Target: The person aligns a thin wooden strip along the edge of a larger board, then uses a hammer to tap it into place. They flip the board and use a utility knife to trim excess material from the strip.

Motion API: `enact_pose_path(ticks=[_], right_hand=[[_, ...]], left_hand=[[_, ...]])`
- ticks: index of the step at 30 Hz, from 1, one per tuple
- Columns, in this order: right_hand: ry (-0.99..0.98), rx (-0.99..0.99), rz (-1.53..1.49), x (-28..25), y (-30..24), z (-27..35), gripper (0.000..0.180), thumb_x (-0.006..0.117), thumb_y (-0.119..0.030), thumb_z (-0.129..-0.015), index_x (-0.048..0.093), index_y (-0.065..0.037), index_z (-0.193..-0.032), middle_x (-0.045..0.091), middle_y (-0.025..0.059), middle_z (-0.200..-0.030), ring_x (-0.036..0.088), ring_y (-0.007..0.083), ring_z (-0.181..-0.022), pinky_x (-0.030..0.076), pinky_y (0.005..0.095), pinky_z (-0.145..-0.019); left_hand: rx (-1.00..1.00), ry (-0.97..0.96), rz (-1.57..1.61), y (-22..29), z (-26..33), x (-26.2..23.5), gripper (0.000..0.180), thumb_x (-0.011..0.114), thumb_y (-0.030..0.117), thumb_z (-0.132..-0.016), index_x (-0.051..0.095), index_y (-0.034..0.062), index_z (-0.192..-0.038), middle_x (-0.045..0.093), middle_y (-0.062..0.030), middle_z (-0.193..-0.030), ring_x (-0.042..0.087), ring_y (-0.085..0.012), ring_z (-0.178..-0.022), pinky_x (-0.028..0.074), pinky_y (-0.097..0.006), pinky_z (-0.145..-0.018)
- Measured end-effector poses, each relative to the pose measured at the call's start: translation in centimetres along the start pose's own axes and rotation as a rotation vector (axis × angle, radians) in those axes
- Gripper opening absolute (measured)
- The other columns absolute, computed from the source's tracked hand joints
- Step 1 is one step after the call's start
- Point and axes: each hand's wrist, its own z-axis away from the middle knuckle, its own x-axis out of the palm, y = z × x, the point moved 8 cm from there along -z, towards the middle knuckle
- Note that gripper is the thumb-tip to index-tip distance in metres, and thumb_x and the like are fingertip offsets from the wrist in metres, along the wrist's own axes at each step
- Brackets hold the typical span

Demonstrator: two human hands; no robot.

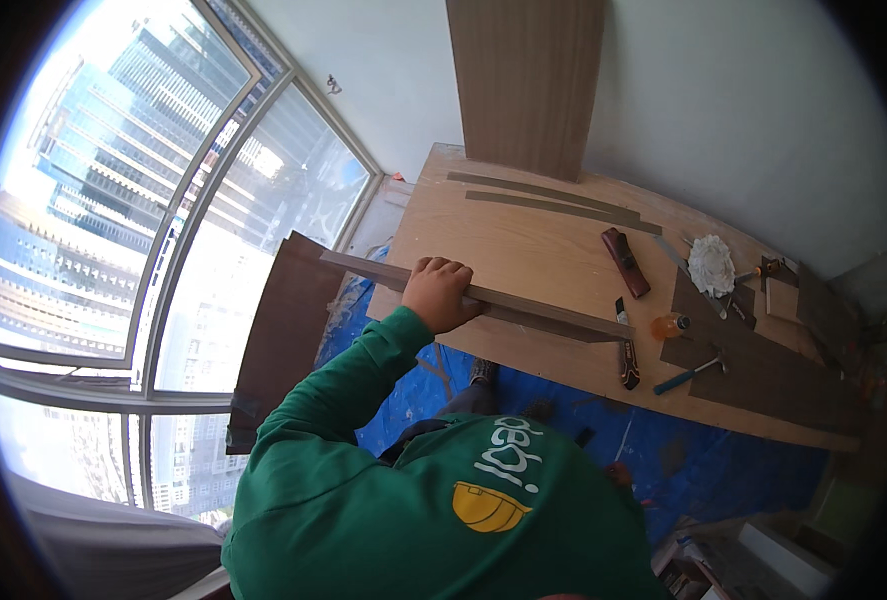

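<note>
My left hand [439, 294] is wrapped round a long, narrow wooden board [543, 308], fingers over its top edge. The board stretches across the near side of the wooden worktable [543, 235], its left end reaching out past the table toward the window. Its right end lies close to a black utility knife [629, 365]. My right hand does not show; my green-sleeved body covers the lower middle of the picture. Further right on the table are a hammer with a blue handle [675, 381], a bottle of orange liquid [669, 326] and a dark red hand plane-like tool [625, 262].
Two thin wood strips [563, 213] lie along the table's far side. A crumpled white bundle [711, 266] and dark brown panels [763, 375] rest at the right. A tall panel [525, 80] leans on the wall. Another brown panel [288, 330] stands by the window. Blue sheeting [403, 400] covers the floor.
</note>
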Motion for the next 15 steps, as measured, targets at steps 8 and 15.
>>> enact_pose_path(ticks=[8,15], right_hand=[[-0.24,-0.241,0.128,-5.1,-45.0,-11.8,0.04,0.068,-0.031,-0.104,0.059,0.003,-0.086,0.055,0.0174,-0.074,0.053,0.0306,-0.066,0.043,0.0427,-0.063],[0.099,-0.988,0.565,-2.0,-69.7,-13.2,0.059,0.08,-0.011,-0.086,0.058,-0.002,-0.14,0.056,0.0195,-0.135,0.055,0.0413,-0.127,0.047,0.0493,-0.106]], left_hand=[[-0.065,0.125,-0.034,-1.3,0.8,0.9,0.042,0.085,0.043,-0.075,0.07,0.0121,-0.1,0.069,-0.0063,-0.102,0.064,-0.0286,-0.109,0.044,-0.045,-0.104],[-0.022,0.234,-0.005,-1.5,1.2,1.0,0.05,0.083,0.038,-0.074,0.068,0.0059,-0.109,0.068,-0.0078,-0.111,0.062,-0.0291,-0.118,0.045,-0.045,-0.107]])
